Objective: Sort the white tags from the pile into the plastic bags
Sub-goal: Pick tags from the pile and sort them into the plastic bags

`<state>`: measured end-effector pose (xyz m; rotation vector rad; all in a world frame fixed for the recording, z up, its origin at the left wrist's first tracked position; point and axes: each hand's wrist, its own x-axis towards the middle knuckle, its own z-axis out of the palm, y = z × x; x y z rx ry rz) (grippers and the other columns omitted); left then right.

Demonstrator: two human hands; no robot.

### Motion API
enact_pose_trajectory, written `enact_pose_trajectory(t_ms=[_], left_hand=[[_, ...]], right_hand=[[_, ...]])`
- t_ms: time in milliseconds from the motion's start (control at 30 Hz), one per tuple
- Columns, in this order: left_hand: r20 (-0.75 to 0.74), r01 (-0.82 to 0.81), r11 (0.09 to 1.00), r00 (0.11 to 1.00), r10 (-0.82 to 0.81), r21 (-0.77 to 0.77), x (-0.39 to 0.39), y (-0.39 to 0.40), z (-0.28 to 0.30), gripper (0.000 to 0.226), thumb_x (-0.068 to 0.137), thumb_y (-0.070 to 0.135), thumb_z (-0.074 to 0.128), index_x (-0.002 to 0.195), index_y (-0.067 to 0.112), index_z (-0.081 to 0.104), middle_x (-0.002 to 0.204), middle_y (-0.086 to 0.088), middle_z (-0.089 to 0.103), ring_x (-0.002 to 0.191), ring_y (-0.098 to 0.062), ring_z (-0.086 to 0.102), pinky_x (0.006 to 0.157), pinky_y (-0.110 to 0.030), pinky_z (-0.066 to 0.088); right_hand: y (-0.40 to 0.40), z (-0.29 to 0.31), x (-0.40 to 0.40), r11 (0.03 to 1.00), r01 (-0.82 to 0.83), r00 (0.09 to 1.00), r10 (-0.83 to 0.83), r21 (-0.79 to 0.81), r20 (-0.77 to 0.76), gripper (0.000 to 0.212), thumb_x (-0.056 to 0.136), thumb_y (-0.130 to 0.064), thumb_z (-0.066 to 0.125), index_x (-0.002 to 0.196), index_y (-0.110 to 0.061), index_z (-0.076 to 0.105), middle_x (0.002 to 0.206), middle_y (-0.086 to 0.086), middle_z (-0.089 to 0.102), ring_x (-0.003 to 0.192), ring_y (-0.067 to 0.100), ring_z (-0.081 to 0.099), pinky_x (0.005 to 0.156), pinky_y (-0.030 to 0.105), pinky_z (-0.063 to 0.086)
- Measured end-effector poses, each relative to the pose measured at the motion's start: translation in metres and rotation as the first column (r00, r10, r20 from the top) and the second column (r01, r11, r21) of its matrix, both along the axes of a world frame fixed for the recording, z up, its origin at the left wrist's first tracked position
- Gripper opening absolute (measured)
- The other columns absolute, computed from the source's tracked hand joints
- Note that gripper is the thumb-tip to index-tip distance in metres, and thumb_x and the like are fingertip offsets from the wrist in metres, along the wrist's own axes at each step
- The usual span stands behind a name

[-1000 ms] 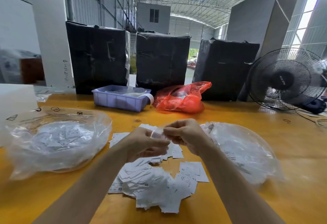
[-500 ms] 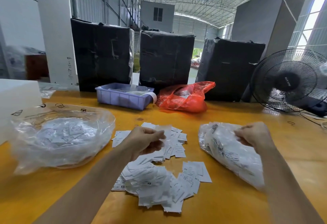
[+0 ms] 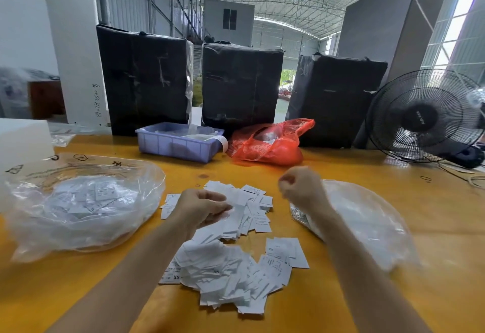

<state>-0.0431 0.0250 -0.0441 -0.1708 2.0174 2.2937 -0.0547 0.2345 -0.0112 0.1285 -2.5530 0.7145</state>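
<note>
Where the yellow table (image 3: 367, 175) filled the lower frame, the pile of white tags (image 3: 231, 261) was spread at centre; a few tags were pinched in the curled fingers of the left hand (image 3: 202, 209) above the pile's upper part; the right hand (image 3: 301, 188) was raised centre-right, fingers curled, with nothing visibly held; clear plastic bags with tags inside were lying at left (image 3: 81, 206) and at right (image 3: 367, 222); a lilac tray (image 3: 178, 143) and red bag (image 3: 267, 143) were placed behind.
</note>
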Motion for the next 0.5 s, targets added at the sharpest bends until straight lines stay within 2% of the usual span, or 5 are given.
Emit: enact_pose_trajectory(t_ms=[100,167,267,400,500], left_hand=[[-0.024,-0.003,0.998,1.000,0.002,-0.067,0.002,0.000,0.000,0.022,0.070,-0.005,0.077,0.088,0.002,0.067,0.074,-0.014,0.073,0.058,-0.015,0.069,0.047,-0.016,0.050],[-0.033,-0.001,0.996,0.999,-0.002,-0.089,0.003,0.001,0.000,0.024,0.067,-0.004,0.080,0.085,0.004,0.067,0.067,-0.009,0.072,0.054,-0.013,0.067,0.045,-0.015,0.048],[-0.034,0.012,0.990,0.999,-0.017,-0.140,0.004,0.004,-0.001,0.025,0.066,0.000,0.082,0.085,0.007,0.068,0.060,-0.004,0.069,0.051,-0.010,0.062,0.051,-0.018,0.047],[-0.012,0.038,0.991,0.999,-0.040,-0.126,0.004,0.006,-0.002,0.021,0.070,-0.003,0.079,0.085,0.009,0.069,0.052,0.000,0.062,0.041,-0.006,0.052,0.046,-0.016,0.043],[-0.001,0.060,0.992,0.998,-0.060,-0.107,0.003,0.007,-0.003,0.016,0.076,-0.002,0.074,0.086,0.011,0.071,0.049,0.003,0.057,0.038,-0.006,0.046,0.044,-0.015,0.041]], right_hand=[[-0.029,-0.045,-0.010,0.993,0.013,0.968,-0.041,0.114,0.247,0.024,0.093,-0.020,0.055,0.084,0.000,0.064,0.095,0.015,0.067,0.083,0.026,0.059,0.073,0.033,0.048],[-0.031,-0.067,-0.015,0.984,0.071,0.944,-0.120,0.163,0.308,0.029,0.092,-0.040,0.055,0.089,-0.011,0.057,0.103,0.013,0.060,0.089,0.023,0.052,0.072,0.031,0.040],[-0.029,-0.076,-0.021,0.976,0.126,0.922,-0.181,0.177,0.341,0.047,0.082,-0.056,0.062,0.098,-0.011,0.060,0.104,0.009,0.058,0.101,0.029,0.054,0.073,0.032,0.039],[-0.028,-0.068,-0.025,0.994,0.103,0.891,-0.074,-0.041,0.448,0.027,0.068,-0.032,0.081,0.073,-0.013,0.062,0.070,0.002,0.060,0.059,0.016,0.052,0.057,0.029,0.040],[-0.024,-0.067,-0.025,0.983,0.132,0.893,-0.063,-0.127,0.445,0.015,0.067,-0.014,0.079,0.074,-0.010,0.067,0.060,-0.001,0.059,0.049,0.012,0.057,0.055,0.030,0.050]])
